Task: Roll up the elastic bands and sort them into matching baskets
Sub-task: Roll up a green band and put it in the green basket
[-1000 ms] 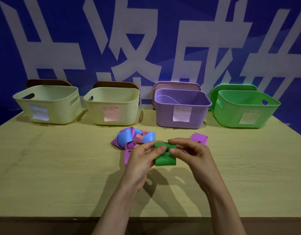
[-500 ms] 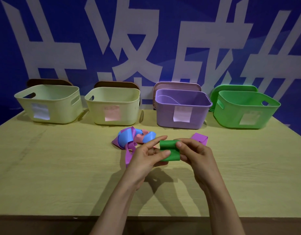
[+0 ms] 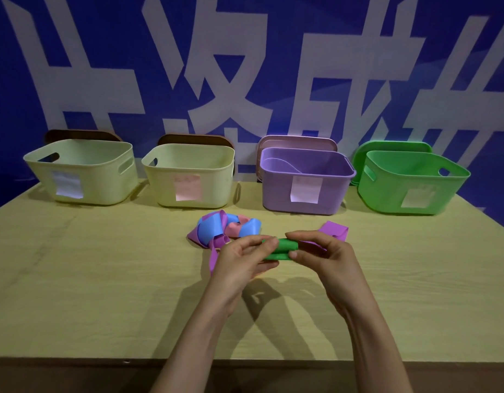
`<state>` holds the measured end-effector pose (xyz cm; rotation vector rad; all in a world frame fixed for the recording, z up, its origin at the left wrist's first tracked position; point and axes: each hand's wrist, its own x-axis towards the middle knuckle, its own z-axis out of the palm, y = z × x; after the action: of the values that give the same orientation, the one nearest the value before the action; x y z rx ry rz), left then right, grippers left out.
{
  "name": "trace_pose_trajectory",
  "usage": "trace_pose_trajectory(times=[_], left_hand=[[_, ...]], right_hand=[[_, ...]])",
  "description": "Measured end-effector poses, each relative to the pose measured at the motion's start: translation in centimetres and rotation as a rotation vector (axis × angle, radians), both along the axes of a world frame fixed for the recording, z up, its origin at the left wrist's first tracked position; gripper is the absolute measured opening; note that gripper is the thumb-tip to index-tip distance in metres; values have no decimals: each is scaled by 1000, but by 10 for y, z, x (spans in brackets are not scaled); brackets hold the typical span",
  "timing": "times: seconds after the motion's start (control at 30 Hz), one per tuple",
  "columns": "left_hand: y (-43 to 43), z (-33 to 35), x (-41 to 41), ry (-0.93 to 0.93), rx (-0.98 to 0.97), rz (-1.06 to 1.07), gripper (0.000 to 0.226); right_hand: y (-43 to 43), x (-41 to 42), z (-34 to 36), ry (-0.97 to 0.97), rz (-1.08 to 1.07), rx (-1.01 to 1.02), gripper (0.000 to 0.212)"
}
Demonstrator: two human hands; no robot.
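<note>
Head: hands (image 3: pixel 239 263) (image 3: pixel 328 259) on green band (image 3: pixel 282 246) (pinch)

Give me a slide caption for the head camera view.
A rolled green band pinched between left hand and right hand over the table, loose bands behind, green basket far right.

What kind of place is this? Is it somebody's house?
Probably a staged sorting station, not a home: a blue banner with huge white characters fills the back, and a labelled purple basket and green basket stand on the wooden table where the left hand and right hand hold a green elastic band.
</note>
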<state>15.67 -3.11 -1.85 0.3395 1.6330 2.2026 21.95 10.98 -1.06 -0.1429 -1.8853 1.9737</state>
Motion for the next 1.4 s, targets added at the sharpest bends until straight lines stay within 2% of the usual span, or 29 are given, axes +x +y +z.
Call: trace_pose_trajectory(times=[0.13, 0.43, 0.53, 0.67, 0.9, 1.0, 1.17, 1.3, 1.4], left_hand=[[-2, 0, 0, -18, 16, 22, 24], [-4, -4, 6, 1, 14, 58, 22], [-4, -8, 2, 63, -72, 34, 21], [2, -11, -15, 151, -224, -72, 25], [38, -7, -68, 256, -313, 35, 31], [56, 10, -93, 218, -267, 48, 25], [94, 65, -113, 19, -136, 27, 21], [141, 116, -121, -41, -110, -19, 19], [185, 147, -122, -71, -71, -62, 17]], right_hand=[[-1, 0, -1, 2, 34, 34, 37], [-10, 0, -6, -53, -3, -62, 30], [-9, -2, -10, -32, -75, -83, 28], [-4, -14, -13, -25, -125, 24, 34], [21, -71, -6, -54, -192, 31, 29], [38, -100, 14, -64, -208, -29, 29], [74, -124, 67, -114, -190, -217, 26], [114, -126, 115, -142, -202, -268, 15], [153, -121, 147, -113, -231, -333, 23]])
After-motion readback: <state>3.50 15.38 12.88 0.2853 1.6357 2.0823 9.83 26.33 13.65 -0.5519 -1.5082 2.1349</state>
